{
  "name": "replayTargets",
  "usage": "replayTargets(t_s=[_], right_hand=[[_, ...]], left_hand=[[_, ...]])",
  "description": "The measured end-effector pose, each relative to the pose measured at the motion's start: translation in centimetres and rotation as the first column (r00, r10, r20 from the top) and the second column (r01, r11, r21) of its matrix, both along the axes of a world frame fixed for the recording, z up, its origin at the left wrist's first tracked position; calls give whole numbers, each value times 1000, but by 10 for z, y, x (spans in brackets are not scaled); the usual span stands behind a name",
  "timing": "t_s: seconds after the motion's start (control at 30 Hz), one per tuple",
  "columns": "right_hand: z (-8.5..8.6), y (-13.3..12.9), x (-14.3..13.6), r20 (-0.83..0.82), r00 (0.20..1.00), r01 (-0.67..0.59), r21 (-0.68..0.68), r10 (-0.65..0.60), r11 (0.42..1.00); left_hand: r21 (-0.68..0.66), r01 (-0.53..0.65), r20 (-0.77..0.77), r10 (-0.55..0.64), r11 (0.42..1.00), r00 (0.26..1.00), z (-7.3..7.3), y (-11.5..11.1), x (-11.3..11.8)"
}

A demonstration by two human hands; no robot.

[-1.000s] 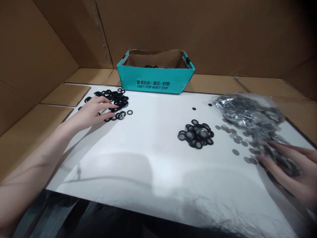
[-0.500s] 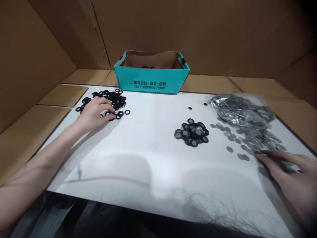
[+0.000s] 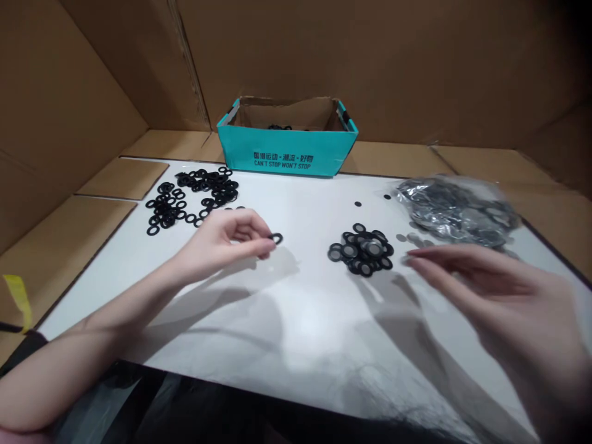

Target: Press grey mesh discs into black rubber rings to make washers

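Between thumb and forefinger, my left hand [image 3: 231, 242] pinches a black rubber ring [image 3: 277, 238] above the white tabletop. My right hand [image 3: 490, 293] is closed in a pinch on a small grey disc [image 3: 406, 259], only its edge showing at the fingertips. Between the hands lies a heap of black rings with grey discs in them [image 3: 362, 251]. Loose black rings [image 3: 208, 185] are spread behind my left hand. Past my right hand rests a clear plastic bag [image 3: 457, 206] of grey discs, with some loose grey discs [image 3: 416, 241] partly hidden by the hand.
A turquoise open box [image 3: 287, 154] with black pieces inside stands at the back. Two small dark discs [image 3: 372, 200] lie apart near the bag. Cardboard walls [image 3: 370, 68] enclose the tabletop at the back and sides. A yellow strip [image 3: 18, 302] shows at far left.
My left hand has moved right from the black ring pile, carrying one ring. My right hand has moved left and away from the loose discs, with a disc at its fingertips.
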State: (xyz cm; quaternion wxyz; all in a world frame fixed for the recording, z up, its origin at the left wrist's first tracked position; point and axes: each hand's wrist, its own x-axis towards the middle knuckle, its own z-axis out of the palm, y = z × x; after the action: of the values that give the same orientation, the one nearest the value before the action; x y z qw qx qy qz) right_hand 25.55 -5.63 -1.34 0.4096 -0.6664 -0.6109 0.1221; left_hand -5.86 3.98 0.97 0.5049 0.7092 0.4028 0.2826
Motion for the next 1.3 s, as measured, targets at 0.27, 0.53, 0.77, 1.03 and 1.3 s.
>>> replayTargets(t_s=[0.27, 0.53, 0.77, 1.03, 1.3], right_hand=[[12, 15, -86, -372, 874, -340, -10, 312, 941], [0, 18, -93, -438, 852, -331, -23, 288, 943], [-2, 21, -95, -291, 856, -468, -88, 427, 879], [-13, 18, -94, -432, 751, -592, -102, 500, 800], [-11, 18, -94, -538, 682, -640, -110, 496, 761]], left_hand=[[-425, 161, 233, -64, 891, 970, -5, -24, 25], [-378, 202, 224, -122, 903, 967, -9, -26, 27], [-323, 222, 186, -169, 920, 968, -9, -27, 28], [-304, 285, 149, -250, 909, 957, -12, -28, 25], [-173, 222, 76, -211, 960, 974, -8, -33, 25]])
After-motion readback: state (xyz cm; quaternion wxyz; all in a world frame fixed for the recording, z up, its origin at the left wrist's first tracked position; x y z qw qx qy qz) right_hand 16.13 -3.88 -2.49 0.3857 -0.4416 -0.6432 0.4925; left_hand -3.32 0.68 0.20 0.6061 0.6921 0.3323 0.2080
